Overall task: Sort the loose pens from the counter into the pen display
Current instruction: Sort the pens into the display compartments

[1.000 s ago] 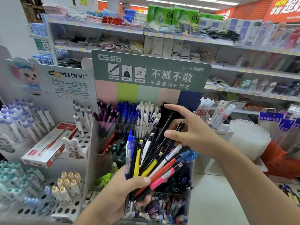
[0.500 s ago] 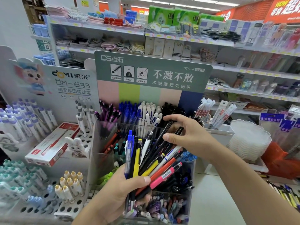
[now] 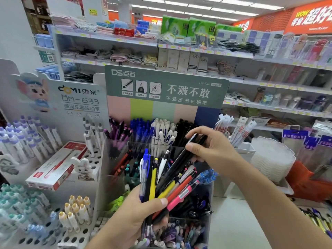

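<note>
Now the left hand [image 3: 133, 214] grips a fanned bundle of pens [image 3: 161, 182], while the right hand [image 3: 213, 150] just above pinches a black pen [image 3: 179, 159] over the pen display [image 3: 115, 159].

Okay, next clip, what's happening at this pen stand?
A person is sorting pens in a shop. The left hand grips a fanned bundle of mixed pens in front of the clear pen display. The right hand pinches the top end of a black pen whose lower end is among the bundle; whether it is free of the bundle I cannot tell. More loose pens lie on the counter at the far right.
</note>
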